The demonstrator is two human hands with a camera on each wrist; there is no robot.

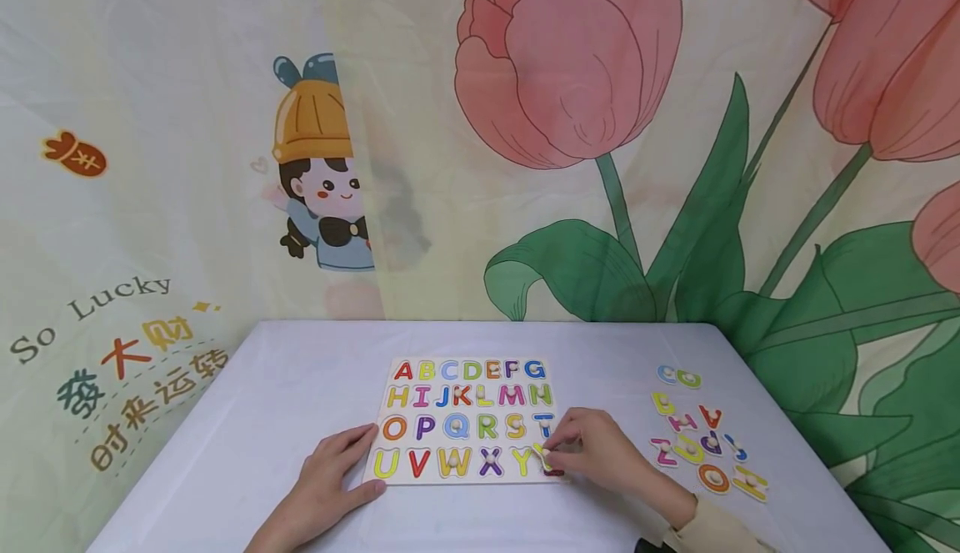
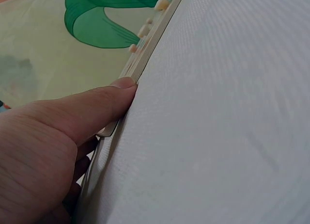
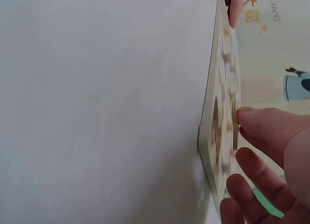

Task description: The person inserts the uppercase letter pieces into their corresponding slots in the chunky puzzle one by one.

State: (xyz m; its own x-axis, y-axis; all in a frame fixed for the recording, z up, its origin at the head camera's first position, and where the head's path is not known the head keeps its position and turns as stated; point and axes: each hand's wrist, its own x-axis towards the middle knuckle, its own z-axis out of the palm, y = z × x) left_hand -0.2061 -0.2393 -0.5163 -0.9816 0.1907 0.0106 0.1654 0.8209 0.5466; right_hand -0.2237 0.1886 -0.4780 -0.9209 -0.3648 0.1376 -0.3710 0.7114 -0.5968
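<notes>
A wooden alphabet puzzle board (image 1: pixel 471 484) lies on the table, with knobbed letter pieces such as the purple X (image 1: pixel 491 461) sitting in it. At the board's near right corner my right hand (image 1: pixel 596 449) pinches a yellow letter piece (image 1: pixel 542 455) between thumb and index finger, close over the board beside the printed Y (image 1: pixel 519 462). The fingers hide part of that piece. In the right wrist view the piece is edge-on at the thumb (image 3: pixel 261 120), its other fingers loosely bent. My left hand (image 1: pixel 322 478) touches the board's left edge, thumb (image 2: pixel 104 103) at its near corner.
To the right of the board several loose knobbed letters lie on the white-covered table (image 1: pixel 225 470), among them an orange O (image 1: pixel 712 478), a red V (image 1: pixel 709 415) and a pink Z (image 1: pixel 663 452). A printed curtain (image 1: pixel 420 119) hangs behind the table.
</notes>
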